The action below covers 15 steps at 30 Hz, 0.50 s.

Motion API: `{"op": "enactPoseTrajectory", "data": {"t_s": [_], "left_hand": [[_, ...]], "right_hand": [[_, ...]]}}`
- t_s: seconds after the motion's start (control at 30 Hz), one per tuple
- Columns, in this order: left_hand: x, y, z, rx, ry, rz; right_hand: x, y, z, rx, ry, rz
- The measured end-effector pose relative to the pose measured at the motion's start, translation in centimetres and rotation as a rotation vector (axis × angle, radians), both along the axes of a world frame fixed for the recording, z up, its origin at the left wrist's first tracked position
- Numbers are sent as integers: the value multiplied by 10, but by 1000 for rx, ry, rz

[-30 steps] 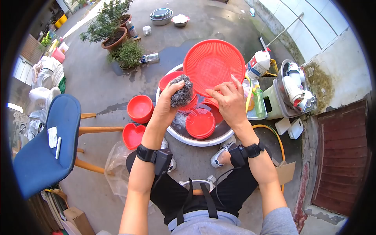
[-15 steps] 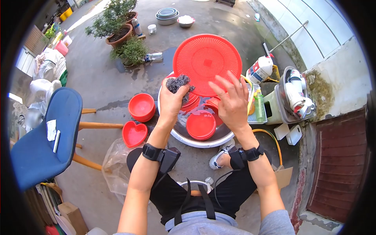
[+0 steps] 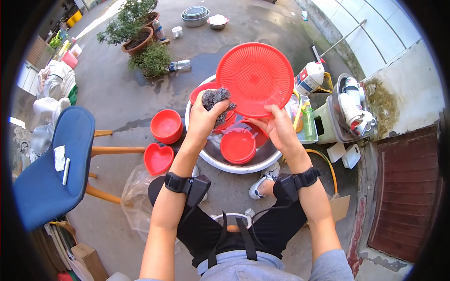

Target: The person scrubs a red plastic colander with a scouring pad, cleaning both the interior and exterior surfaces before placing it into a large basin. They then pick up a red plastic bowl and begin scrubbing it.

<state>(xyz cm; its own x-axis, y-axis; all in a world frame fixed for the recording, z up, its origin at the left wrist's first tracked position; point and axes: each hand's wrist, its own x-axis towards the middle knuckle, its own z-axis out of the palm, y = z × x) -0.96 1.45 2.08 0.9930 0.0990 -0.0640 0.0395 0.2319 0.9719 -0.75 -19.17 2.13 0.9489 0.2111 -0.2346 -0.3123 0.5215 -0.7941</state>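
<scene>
My left hand is closed around a dark steel wool scourer, its thumb across the front. The lower rim of a round red plastic basket is pinched in my right hand, thumb on the near side. The basket tilts with its ribbed, perforated face toward me, and the scourer is close to its left edge. Below both hands stands a wide basin with a pale rim and water in it. Stacked red dishes sit in the basin, partly hidden by my hands and the basket.
Stacked red bowls and a heart-shaped red dish are left of the basin. A blue chair stands farther left. At right are a green bottle, a white jug and a yellow hose. Potted plants stand behind.
My right hand was raised with its fingers spread before the basket; it has lowered and closed on the rim. The basket has shifted slightly right. My left hand still grips the scourer.
</scene>
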Motion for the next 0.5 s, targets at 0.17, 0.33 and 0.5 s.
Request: {"op": "enactPoseTrajectory", "data": {"t_s": [0.17, 0.33, 0.5], "left_hand": [[4, 1, -3, 478, -235, 273], [2, -6, 21, 816, -611, 200], [3, -18, 4, 975, -698, -11]], "right_hand": [[1, 1, -5, -128, 39, -43], [-6, 10, -1, -232, 40, -66], [-9, 17, -5, -289, -14, -57]]}}
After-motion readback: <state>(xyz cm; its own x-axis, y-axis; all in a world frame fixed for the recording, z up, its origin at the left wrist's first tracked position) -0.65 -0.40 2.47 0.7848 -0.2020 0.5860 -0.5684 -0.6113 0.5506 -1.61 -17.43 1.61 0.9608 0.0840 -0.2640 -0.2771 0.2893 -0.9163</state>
